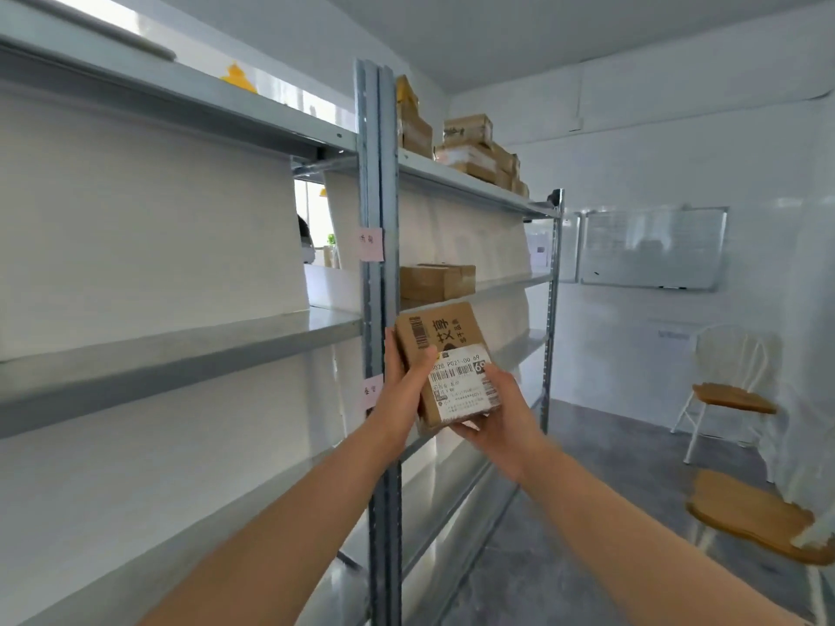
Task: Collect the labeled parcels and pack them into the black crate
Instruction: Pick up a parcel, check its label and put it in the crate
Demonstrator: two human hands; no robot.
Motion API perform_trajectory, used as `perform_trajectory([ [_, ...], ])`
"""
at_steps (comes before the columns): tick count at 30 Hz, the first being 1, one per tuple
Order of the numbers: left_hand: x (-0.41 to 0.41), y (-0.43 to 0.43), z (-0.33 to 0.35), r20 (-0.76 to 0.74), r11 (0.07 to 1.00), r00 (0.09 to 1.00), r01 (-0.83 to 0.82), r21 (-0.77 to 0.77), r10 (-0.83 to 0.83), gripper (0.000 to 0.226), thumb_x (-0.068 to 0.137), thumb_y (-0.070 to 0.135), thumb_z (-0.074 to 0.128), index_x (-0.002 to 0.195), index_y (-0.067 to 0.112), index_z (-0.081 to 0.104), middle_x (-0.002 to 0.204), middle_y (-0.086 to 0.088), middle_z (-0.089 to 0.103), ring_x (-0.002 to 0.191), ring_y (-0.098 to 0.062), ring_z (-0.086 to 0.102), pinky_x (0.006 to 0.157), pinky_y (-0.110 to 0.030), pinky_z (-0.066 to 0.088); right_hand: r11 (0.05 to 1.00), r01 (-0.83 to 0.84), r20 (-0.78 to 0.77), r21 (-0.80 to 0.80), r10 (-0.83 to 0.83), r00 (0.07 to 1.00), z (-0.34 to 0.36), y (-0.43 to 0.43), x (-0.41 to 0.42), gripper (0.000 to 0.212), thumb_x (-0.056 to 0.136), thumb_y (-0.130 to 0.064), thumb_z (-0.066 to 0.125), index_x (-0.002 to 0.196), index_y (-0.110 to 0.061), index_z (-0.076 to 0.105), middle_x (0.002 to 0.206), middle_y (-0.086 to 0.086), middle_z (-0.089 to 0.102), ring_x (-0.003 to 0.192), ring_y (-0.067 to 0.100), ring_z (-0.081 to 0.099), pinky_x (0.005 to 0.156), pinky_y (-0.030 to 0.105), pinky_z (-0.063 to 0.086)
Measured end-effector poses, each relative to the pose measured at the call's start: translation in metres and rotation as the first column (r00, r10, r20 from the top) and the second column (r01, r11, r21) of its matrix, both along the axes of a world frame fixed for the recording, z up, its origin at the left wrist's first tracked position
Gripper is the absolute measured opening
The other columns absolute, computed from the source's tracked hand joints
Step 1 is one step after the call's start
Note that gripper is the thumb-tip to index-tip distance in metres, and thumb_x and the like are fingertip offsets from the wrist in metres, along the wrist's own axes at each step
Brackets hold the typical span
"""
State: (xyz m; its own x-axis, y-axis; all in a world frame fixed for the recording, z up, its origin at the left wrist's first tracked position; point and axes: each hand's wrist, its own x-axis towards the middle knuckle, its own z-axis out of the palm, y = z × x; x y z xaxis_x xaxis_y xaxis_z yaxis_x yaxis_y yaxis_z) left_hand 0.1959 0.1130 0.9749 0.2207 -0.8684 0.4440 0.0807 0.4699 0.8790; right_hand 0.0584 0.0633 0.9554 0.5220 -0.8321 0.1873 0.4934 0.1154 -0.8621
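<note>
Both hands on one parcel (pixel 447 361): left hand (pixel 404 388) grips its left edge, thumb over the front face; right hand (pixel 494 411) cups the lower right corner, fingers curled underneath. Parcel is held up in the air in front of the grey shelf post (pixel 377 173), tilted, white shipping label (pixel 461 381) facing the camera, so it reads as a label check. Black crate isn't in view, so can't tell how much is packed already. My read: early or mid task. This parcel is collected but not packed. More boxes left on the rack: a brown one (pixel 436 282) on the middle shelf just behind the held parcel, a stack (pixel 479 151) on the top shelf further right. Shelves (pixel 180 350) on the left show no parcels. Left to do: carry to the crate, then come back for the others.
</note>
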Motion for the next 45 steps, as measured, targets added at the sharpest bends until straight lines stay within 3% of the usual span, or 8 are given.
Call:
perform_trajectory([
  [3, 0.016, 0.014, 0.005, -0.026, 0.993, 0.993, -0.115, -0.003, 0.115, 0.057, 0.096, 0.03, 0.05, 0.146, 0.037, 0.023, 0.128, -0.001, 0.062, 0.102, -0.014, 0.068, 0.079, -0.033, 0.059, 0.994, -0.091, -0.062, -0.054, 0.087, 0.994, 0.006, 0.006, 0.021, 0.044, 0.093, -0.041, 0.045, 0.133, -0.023, 0.046, 0.117, 0.007, 0.068, 0.104, 0.02, 0.065, 0.07, 0.032, 0.054],
  [7, 0.047, 0.05, 0.016, 0.047, 0.95, 0.949, -0.311, 0.014, 0.31, 0.05, 0.098, 0.034, 0.045, 0.143, 0.044, 0.026, 0.125, 0.008, 0.063, 0.106, -0.01, 0.066, 0.084, -0.03, 0.056, 0.956, -0.22, -0.177, -0.196, 0.186, 0.966, 0.018, 0.016, 0.055, 0.04, 0.097, -0.041, 0.037, 0.132, -0.024, 0.046, 0.124, 0.005, 0.063, 0.111, 0.014, 0.06, 0.08, 0.025, 0.045],
  [13, 0.072, 0.125, 0.015, 0.07, 0.832, 0.834, -0.552, 0.057, 0.548, 0.047, 0.099, 0.048, 0.033, 0.144, 0.051, 0.019, 0.124, 0.005, 0.064, 0.107, -0.018, 0.066, 0.086, -0.047, 0.056, 0.863, -0.407, -0.239, -0.299, 0.345, 0.908, 0.021, 0.065, 0.116, 0.029, 0.099, -0.04, 0.033, 0.12, -0.034, 0.052, 0.11, -0.005, 0.069, 0.106, 0.013, 0.063, 0.088, 0.027, 0.048],
  [21, 0.089, 0.257, 0.003, -0.011, 0.651, 0.66, -0.739, 0.174, 0.751, 0.055, 0.093, 0.067, 0.02, 0.105, 0.045, 0.069, 0.102, 0.007, 0.075, 0.091, -0.012, 0.072, 0.064, -0.024, 0.058, 0.695, -0.643, -0.225, -0.321, 0.604, 0.765, 0.003, 0.174, 0.178, 0.036, 0.099, -0.042, 0.029, 0.126, -0.033, 0.051, 0.115, -0.009, 0.068, 0.106, 0.008, 0.063, 0.084, 0.024, 0.046],
  [28, 0.113, 0.395, 0.008, 0.041, 0.376, 0.377, -0.926, 0.038, 0.925, 0.044, 0.099, 0.055, 0.023, 0.13, 0.042, 0.051, 0.116, 0.002, 0.07, 0.104, -0.02, 0.068, 0.08, -0.042, 0.058, 0.534, -0.782, -0.199, -0.32, 0.769, 0.607, 0.014, 0.306, 0.231, 0.039, 0.099, -0.044, 0.028, 0.129, -0.029, 0.05, 0.121, -0.002, 0.065, 0.113, 0.015, 0.06, 0.094, 0.033, 0.045],
  [31, 0.122, 0.458, 0.011, 0.052, 0.258, 0.258, -0.966, 0.011, 0.965, 0.045, 0.099, 0.053, 0.026, 0.133, 0.037, 0.049, 0.119, -0.003, 0.068, 0.107, -0.025, 0.066, 0.087, -0.051, 0.055, 0.457, -0.818, -0.195, -0.351, 0.818, 0.541, 0.016, 0.368, 0.248, 0.038, 0.099, -0.045, 0.027, 0.127, -0.034, 0.05, 0.118, -0.008, 0.067, 0.108, 0.009, 0.062, 0.085, 0.025, 0.047],
  [37, 0.124, 0.582, 0.006, 0.117, 0.068, 0.063, -0.997, -0.036, 0.991, 0.053, 0.095, 0.062, 0.023, 0.125, 0.035, 0.058, 0.107, -0.001, 0.073, 0.098, -0.019, 0.07, 0.075, -0.032, 0.057, 0.315, -0.865, -0.195, -0.39, 0.89, 0.412, 0.011, 0.499, 0.275, 0.031, 0.095, -0.054, 0.028, 0.114, -0.051, 0.053, 0.109, -0.02, 0.068, 0.105, 0.005, 0.062, 0.086, 0.027, 0.046],
  [45, 0.119, 0.728, -0.017, 0.164, -0.076, -0.081, -0.996, -0.042, 0.983, 0.057, 0.097, 0.056, 0.021, 0.138, 0.023, 0.042, 0.123, -0.005, 0.064, 0.111, -0.021, 0.064, 0.089, -0.037, 0.055, 0.078, -0.926, -0.212, -0.37, 0.963, 0.166, -0.001, 0.652, 0.3, 0.039, 0.098, -0.05, 0.022, 0.126, -0.039, 0.046, 0.12, -0.01, 0.062, 0.107, 0.009, 0.06, 0.083, 0.026, 0.047],
])
